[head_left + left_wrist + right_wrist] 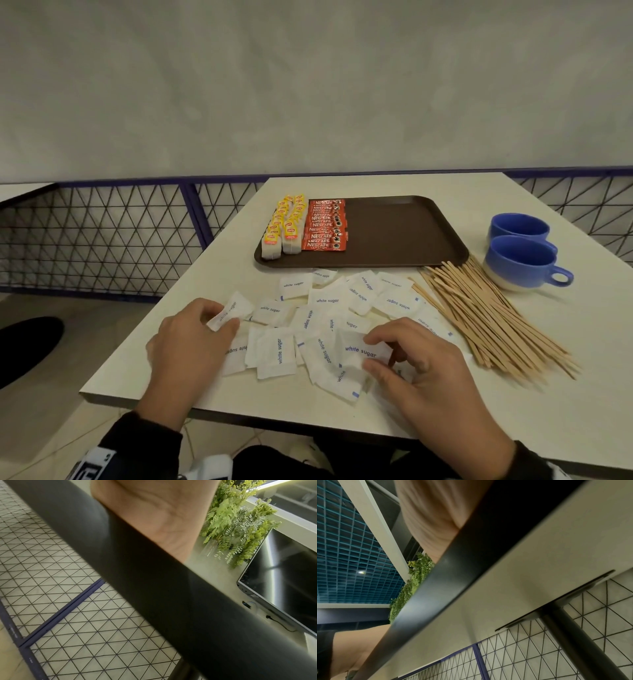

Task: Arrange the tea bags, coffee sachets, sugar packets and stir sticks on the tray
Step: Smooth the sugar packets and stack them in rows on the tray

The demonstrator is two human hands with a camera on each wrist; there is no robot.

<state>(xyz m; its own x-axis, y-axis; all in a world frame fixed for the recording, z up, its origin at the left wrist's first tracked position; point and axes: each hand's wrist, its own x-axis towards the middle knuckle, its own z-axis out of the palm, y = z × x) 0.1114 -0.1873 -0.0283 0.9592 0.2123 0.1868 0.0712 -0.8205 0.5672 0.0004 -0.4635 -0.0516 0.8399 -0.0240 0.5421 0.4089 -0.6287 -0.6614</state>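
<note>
1. We see a matt brown plastic tray (pixel 404 233).
2. We see white paper sugar packets (pixel 327 299) and pale wooden stir sticks (pixel 486 311).
3. We see glossy red coffee sachets (pixel 323 226) and two glazed blue cups (pixel 520 260).

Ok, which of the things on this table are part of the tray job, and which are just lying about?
Part of the job:
- tray
- tea bags, on the tray
- coffee sachets, on the tray
- sugar packets, loose on the table
- stir sticks, piled on the table
- left hand and right hand, each pinching a sugar packet

Just lying about:
- two blue cups
</note>
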